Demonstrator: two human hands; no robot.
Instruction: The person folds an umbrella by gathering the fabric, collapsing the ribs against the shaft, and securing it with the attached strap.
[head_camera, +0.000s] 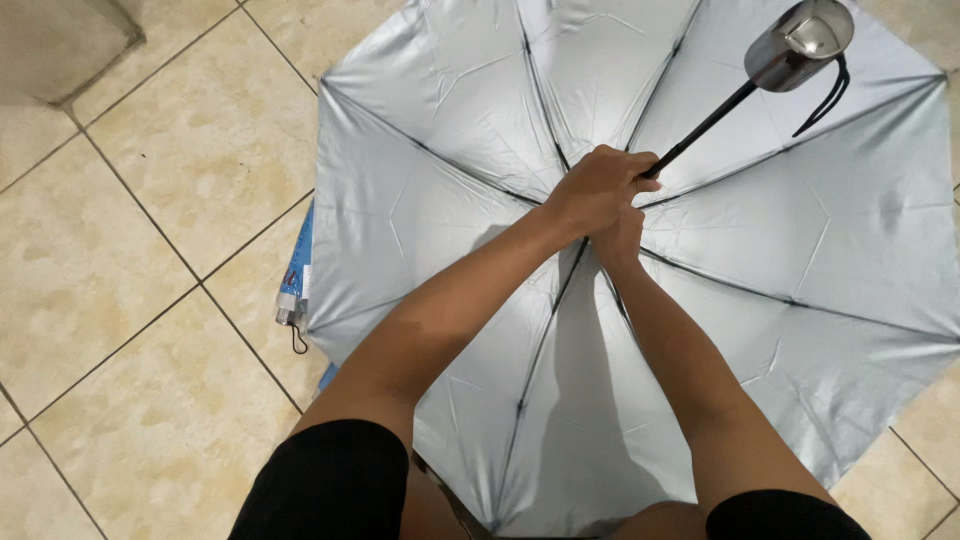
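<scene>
An open umbrella (420, 210) lies upside down on the tiled floor, its silver-grey inner lining and black ribs facing me. A black shaft (705, 128) rises from its hub to a shiny metallic handle (798, 45) with a black wrist strap (826, 100). My left hand (597, 185) is wrapped around the lower shaft just above the hub. My right hand (620, 238) is closed on the shaft right beneath it, mostly covered by the left hand. The hub itself is hidden under my hands.
Beige floor tiles (130, 300) with dark grout surround the umbrella. A blue edge of the outer canopy and a small strap (296, 290) stick out at the left rim. My knees in black shorts (330, 480) are at the bottom. A wall corner (60, 40) sits top left.
</scene>
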